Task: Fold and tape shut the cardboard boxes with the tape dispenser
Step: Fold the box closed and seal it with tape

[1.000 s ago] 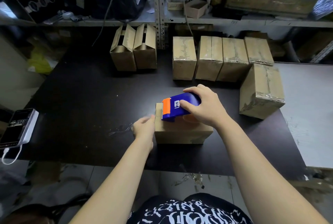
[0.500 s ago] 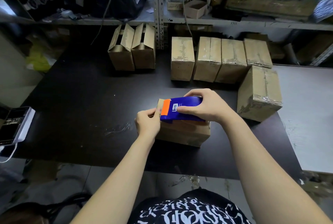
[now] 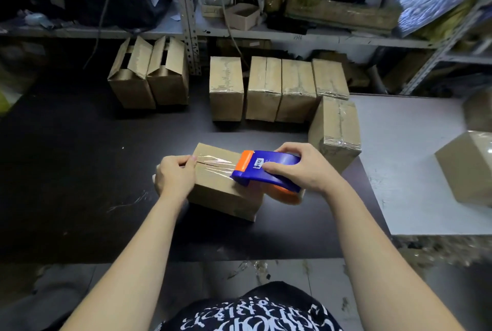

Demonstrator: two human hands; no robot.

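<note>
Box in work: a small brown cardboard box (image 3: 223, 196) lies near the front of the black tabletop (image 3: 80, 170), slightly askew; its flaps are folded shut, with the seam running left to right across the top
Left hand: the left hand (image 3: 174, 176) takes the box's left end; the grip pinches, thumb on top at the seam and fingers curled down the end face; judged to pin the tape's start and stop the box sliding with the pull
Right hand: the right hand (image 3: 306, 168) has its grip wrapped round a blue plastic tape dispenser with an orange front edge (image 3: 279, 157); the thumb is on the near side and the fingers go over the top; the orange edge sits low on the box top, probably to press the tape down as it pays out
Tape: a clear tape strip (image 3: 215, 164) stretches along the seam from the left thumb to the orange edge; it is wrinkled, not yet smoothed
Stage: judged mid-pull; the seam's right part is hidden under the dispenser
Next: draw on past the right edge, fold the tape down, tear it at the blade; keep it centred
Risk: creases, or drifting off the seam
Done stock: taped cardboard boxes (image 3: 266, 88) stand together at the back
Waiting: two open-flapped cardboard boxes (image 3: 149, 75) stand at the back left, apart from the taped ones, likely to keep the lots separate
</note>
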